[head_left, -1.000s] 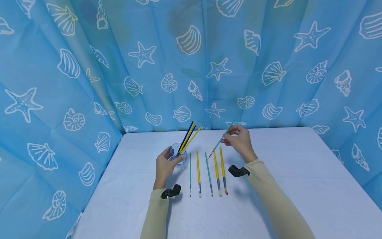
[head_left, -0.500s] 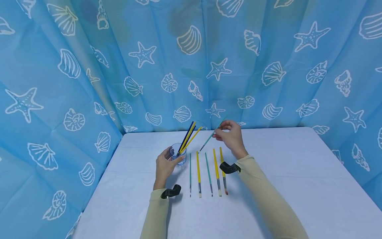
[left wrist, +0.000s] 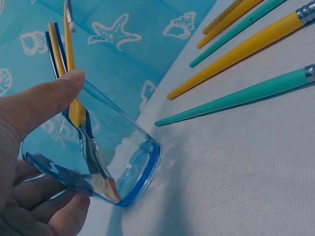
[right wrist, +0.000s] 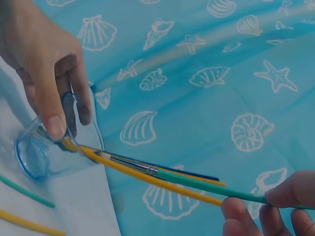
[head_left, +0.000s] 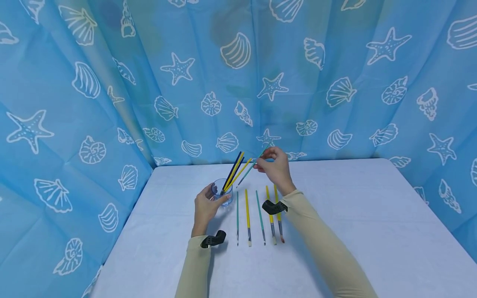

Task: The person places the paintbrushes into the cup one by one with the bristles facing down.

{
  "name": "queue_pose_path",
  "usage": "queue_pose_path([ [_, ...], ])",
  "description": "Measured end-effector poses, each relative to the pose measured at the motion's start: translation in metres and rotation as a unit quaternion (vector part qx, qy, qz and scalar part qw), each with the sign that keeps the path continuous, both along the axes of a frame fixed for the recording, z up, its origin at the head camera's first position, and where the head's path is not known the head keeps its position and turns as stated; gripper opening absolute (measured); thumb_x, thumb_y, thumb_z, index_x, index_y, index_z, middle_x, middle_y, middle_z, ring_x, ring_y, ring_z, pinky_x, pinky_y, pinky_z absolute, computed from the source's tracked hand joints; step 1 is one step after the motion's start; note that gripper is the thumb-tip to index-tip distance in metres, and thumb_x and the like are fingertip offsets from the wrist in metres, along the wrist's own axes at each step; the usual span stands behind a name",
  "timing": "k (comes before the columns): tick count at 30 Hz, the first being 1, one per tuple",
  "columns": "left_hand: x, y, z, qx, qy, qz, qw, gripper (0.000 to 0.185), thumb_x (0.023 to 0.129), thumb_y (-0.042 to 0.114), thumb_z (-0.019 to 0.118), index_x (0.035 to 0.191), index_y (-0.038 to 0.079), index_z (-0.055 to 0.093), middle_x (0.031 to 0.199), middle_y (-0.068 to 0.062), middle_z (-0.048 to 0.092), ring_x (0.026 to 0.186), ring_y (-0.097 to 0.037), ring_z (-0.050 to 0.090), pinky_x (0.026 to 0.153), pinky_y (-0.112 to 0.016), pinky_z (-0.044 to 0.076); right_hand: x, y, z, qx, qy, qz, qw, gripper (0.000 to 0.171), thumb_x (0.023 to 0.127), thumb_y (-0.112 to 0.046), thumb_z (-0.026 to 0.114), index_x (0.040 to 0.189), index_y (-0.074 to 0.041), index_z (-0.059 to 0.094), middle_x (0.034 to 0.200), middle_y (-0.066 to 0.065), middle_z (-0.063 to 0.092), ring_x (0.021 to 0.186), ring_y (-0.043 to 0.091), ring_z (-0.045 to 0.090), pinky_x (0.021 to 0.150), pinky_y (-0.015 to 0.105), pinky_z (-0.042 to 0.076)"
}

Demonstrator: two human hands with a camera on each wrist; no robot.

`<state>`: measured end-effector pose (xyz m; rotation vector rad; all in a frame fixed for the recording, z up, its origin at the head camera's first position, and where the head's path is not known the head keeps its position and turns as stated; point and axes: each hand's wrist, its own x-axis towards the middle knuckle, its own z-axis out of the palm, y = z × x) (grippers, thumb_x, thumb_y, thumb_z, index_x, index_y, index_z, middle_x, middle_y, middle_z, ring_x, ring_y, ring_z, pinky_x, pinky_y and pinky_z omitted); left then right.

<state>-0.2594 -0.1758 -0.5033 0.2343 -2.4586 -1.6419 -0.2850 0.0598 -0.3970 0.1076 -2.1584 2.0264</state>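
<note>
- Green brush [head_left: 246, 176]: pinched between thumb and fingers of the right hand [head_left: 275, 166], slanting bristles-down, tip near the rim of the clear cup [head_left: 226, 202].
- Gripping that cup, left hand [head_left: 206, 208]; leaning inside, 2 dark brushes [head_left: 232, 172] and 2 yellow brushes [head_left: 240, 172].
- Laid beside it on white cloth [head_left: 156, 248]: 5 more brushes [head_left: 247, 211], 2 green, 3 yellow.
- Behind: blue shell-print curtain [head_left: 208, 82].

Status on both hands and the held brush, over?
Left hand gripping clear cup. Right hand pinching teal brush, bristles near cup's mouth, not yet inside. Brushes in cup lean rightward, possibly obstructing.
</note>
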Motion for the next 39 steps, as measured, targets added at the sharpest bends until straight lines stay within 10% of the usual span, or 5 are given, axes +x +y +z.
queue_pose_path([
  [39, 0.001, 0.000, 0.000, 0.000, -0.006, -0.001, 1.0000, 0.089, 0.080, 0.035, 0.090, 0.152, 0.003, 0.049, 0.151, -0.022, 0.057, 0.141, -0.037, 0.056, 0.118, -0.048, 0.049, 0.000, -0.049, -0.019, 0.063, -0.026, 0.005, 0.998, 0.024, 0.095, -0.005, 0.067, 0.117, -0.002, 0.059, 0.103, 0.013, 0.067, 0.080, 0.018, 0.076, 0.078, 0.028, 0.067],
])
